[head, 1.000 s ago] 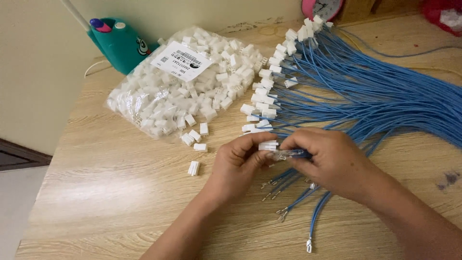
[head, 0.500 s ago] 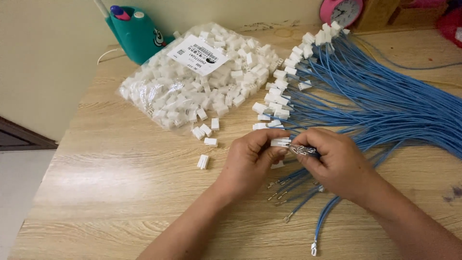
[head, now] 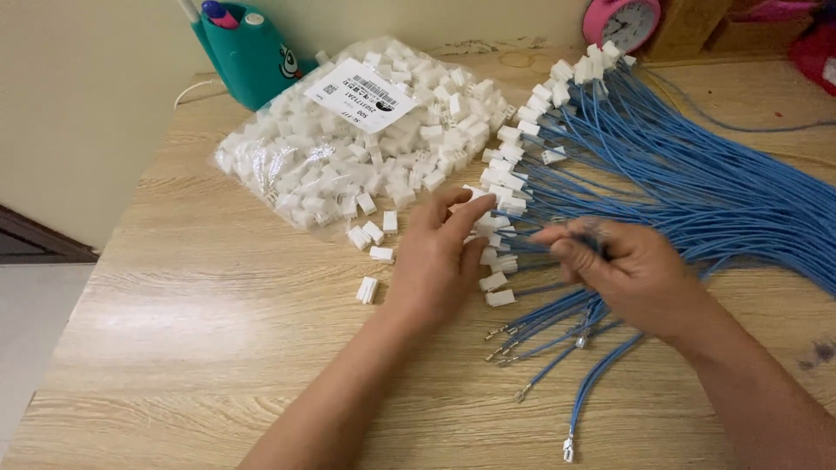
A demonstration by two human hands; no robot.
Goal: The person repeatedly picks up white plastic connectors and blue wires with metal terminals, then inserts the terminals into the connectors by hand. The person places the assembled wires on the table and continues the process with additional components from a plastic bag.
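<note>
1. Left hand [head: 440,252] lies palm-down on the light wood-grain tabletop [head: 209,348], fingers spread & loosely open, tips reaching into the row of small white plastic connector housings [head: 509,196] fitted on wire ends. Nothing clamped in it that can be seen.
2. Right hand [head: 631,274] sits just right of the left, fingers curled, thumb & forefinger pinched on a thin blue insulated wire [head: 601,370]; what sits at the pinch itself is blurred, can't tell.
3. Below the right hand, several blue wires fan out w/ bare metal crimp terminals [head: 501,335] at the ends, resting on the wood. One longer wire runs down to a terminal near the bottom edge.
4. The big bundle of blue wires [head: 714,183] sweeps from upper centre to the right edge, passing under the right hand.
5. Clear plastic bag of white connector housings [head: 348,157], w/ a white paper label on top, lies upper left of the hands, near them but apart.
6. A few loose white housings [head: 370,235] spill between bag & left hand; one lies alone [head: 367,290], just left of the wrist.
7. Teal plastic container [head: 248,52] stands behind the bag; a pink round clock [head: 620,22] at the top edge.
</note>
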